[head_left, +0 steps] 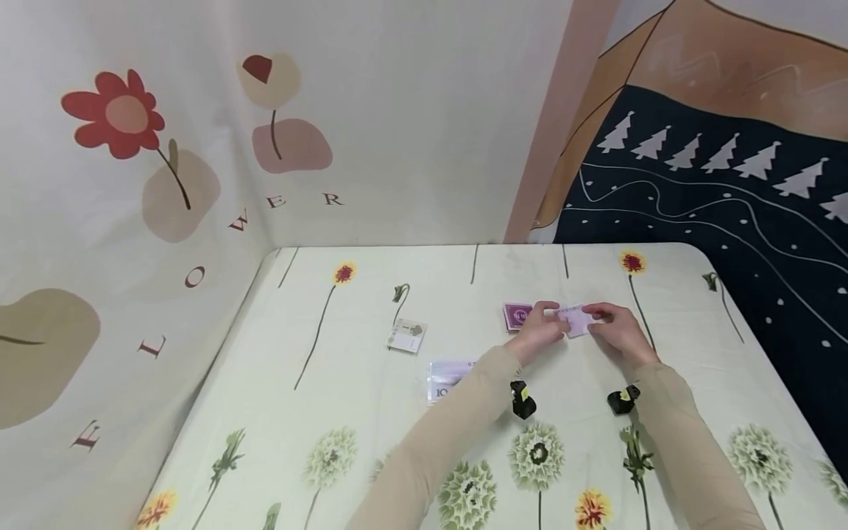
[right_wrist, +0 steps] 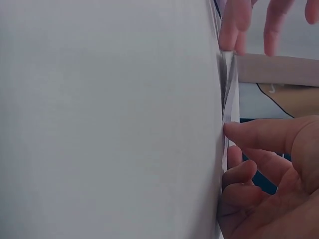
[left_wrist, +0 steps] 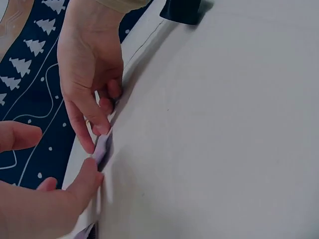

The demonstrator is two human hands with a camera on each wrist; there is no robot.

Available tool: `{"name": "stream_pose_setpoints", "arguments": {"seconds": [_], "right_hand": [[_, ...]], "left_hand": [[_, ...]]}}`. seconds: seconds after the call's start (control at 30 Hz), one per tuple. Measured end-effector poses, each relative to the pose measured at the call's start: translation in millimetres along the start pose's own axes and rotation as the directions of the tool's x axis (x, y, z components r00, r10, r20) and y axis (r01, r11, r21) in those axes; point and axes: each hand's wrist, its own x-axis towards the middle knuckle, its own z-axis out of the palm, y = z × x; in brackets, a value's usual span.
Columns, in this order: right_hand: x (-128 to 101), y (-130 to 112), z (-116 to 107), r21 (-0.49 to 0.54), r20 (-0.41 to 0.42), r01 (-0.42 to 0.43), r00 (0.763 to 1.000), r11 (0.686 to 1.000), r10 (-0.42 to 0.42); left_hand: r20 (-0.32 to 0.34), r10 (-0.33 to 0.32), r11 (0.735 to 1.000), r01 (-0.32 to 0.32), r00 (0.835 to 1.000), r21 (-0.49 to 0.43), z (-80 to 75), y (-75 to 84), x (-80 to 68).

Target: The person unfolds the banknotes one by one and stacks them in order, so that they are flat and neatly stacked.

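A light purple banknote (head_left: 575, 322) lies low over the table between my two hands, seen nearly edge-on in both wrist views. My left hand (head_left: 539, 335) has its thumb and a fingertip at the note's left end, with another finger (left_wrist: 20, 137) extended apart from it. At the opposite end, my right hand (head_left: 619, 335) pinches the note between thumb (right_wrist: 241, 133) and fingers. Just beside the left hand's fingers sits a dark purple rectangular pack (head_left: 517, 316) with a pale emblem, partly covered by that hand.
Left of the arms lies a pale note with a grey print (head_left: 407, 336). Nearer, a lilac note marked 10 (head_left: 440, 383) is partly hidden under the left sleeve (head_left: 424, 456). Black wrist cameras (head_left: 523, 401) hang below the wrists. A flower-printed cloth (head_left: 265, 412) covers the table; curtains stand behind.
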Motion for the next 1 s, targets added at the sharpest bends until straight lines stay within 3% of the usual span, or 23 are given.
{"name": "stream_pose_setpoints", "arguments": {"seconds": [0.23,0.43,0.6,0.67,1.0], "right_hand": [[-4,-1,3,0.000,0.019,0.023,1.000,1.000,-0.023],[-11,-2,9,-0.046,0.030,0.066,0.997,0.997,-0.065],[-16,-4,14,-0.064,0.032,0.084,0.996,0.994,-0.082],[-18,-5,16,-0.062,0.031,0.098,0.995,0.993,-0.096],[-32,-7,19,0.093,0.040,0.124,0.991,0.988,-0.128]], "left_hand": [[0.058,0.038,0.994,-0.032,0.998,-0.109,3.8,-4.4,1.4],[0.008,-0.003,1.000,0.003,1.000,-0.020,3.3,-11.6,2.7],[-0.033,0.034,0.998,-0.032,0.999,0.062,-4.1,-15.7,3.0],[-0.026,0.067,0.994,-0.065,0.997,0.085,-8.3,-14.6,0.5],[0.027,0.097,0.992,-0.099,0.995,0.076,-27.3,-21.4,-5.1]]}}
